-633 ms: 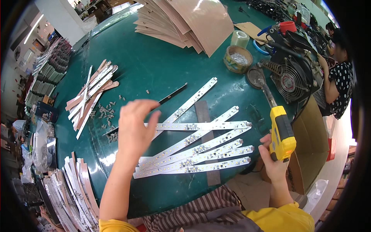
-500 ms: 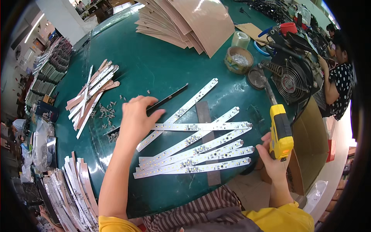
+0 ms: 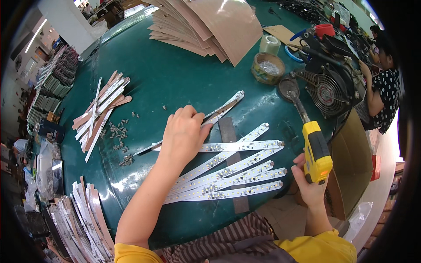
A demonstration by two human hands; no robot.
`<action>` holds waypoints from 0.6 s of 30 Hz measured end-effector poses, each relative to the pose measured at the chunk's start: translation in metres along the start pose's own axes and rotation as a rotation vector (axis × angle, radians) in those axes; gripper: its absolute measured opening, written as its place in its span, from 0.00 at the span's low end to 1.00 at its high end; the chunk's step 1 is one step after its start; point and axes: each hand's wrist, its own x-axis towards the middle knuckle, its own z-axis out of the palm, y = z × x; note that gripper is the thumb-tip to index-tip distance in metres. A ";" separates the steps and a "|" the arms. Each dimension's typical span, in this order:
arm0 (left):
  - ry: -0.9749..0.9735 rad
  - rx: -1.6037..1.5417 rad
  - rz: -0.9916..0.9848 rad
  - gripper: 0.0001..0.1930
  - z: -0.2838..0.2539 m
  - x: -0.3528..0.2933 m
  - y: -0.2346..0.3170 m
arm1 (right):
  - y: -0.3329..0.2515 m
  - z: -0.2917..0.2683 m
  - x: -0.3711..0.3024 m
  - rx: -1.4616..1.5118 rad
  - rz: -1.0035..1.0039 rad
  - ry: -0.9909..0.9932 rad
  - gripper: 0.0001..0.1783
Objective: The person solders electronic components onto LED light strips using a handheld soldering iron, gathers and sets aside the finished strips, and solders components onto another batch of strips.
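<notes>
My left hand [image 3: 186, 133] reaches over the middle of the table, thumb and fingers closed on a narrow LED strip [image 3: 147, 149] seen nearly edge-on. That strip slants up to the right, close against another strip; the hand hides where they meet. Below it, several white LED strips [image 3: 223, 173] with small yellow diodes lie fanned out across a flat dark bar [image 3: 227, 133]. On the right, my right hand [image 3: 312, 186] holds the lower end of a yellow and black soldering gun [image 3: 316, 151]. Its metal shaft points away, the tip at a round dark tin [image 3: 289, 86].
Small dark parts [image 3: 117, 131] lie scattered beside a pile of strips [image 3: 101, 111] at left. Brown sheets [image 3: 219, 26] stack at the far side. A tape roll [image 3: 267, 68], a fan [image 3: 326, 90] and a cardboard box [image 3: 351, 166] stand at right. A person [image 3: 381, 96] sits beyond.
My left hand has moved right and slightly up with the strip, from beside the small parts to over the slanting strip. My right hand and the soldering gun stay nearly in place.
</notes>
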 end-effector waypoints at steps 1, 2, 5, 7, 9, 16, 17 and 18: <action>-0.003 -0.003 0.005 0.12 -0.002 -0.002 0.001 | -0.001 0.000 -0.001 -0.006 -0.001 -0.007 0.23; -0.013 -0.052 -0.010 0.12 -0.003 -0.003 0.001 | -0.001 -0.001 -0.002 -0.007 0.002 -0.001 0.23; -0.096 -0.145 -0.055 0.12 -0.007 0.000 -0.001 | -0.001 -0.001 -0.001 -0.013 0.011 -0.016 0.23; -0.169 -0.188 -0.086 0.13 -0.007 0.002 -0.001 | 0.002 0.000 0.000 0.015 0.036 0.008 0.24; -0.104 -0.121 -0.031 0.13 -0.005 0.000 -0.001 | 0.003 0.000 0.003 -0.051 0.001 0.007 0.26; 0.034 -0.236 -0.005 0.12 -0.014 0.001 0.000 | -0.011 0.008 0.027 -0.244 -0.113 0.008 0.32; 0.031 -0.239 -0.001 0.12 -0.017 0.002 0.004 | -0.010 0.009 0.030 -0.254 -0.175 0.018 0.32; -0.027 -0.335 0.033 0.12 -0.019 0.002 0.008 | -0.007 0.010 0.033 -0.268 -0.189 0.026 0.33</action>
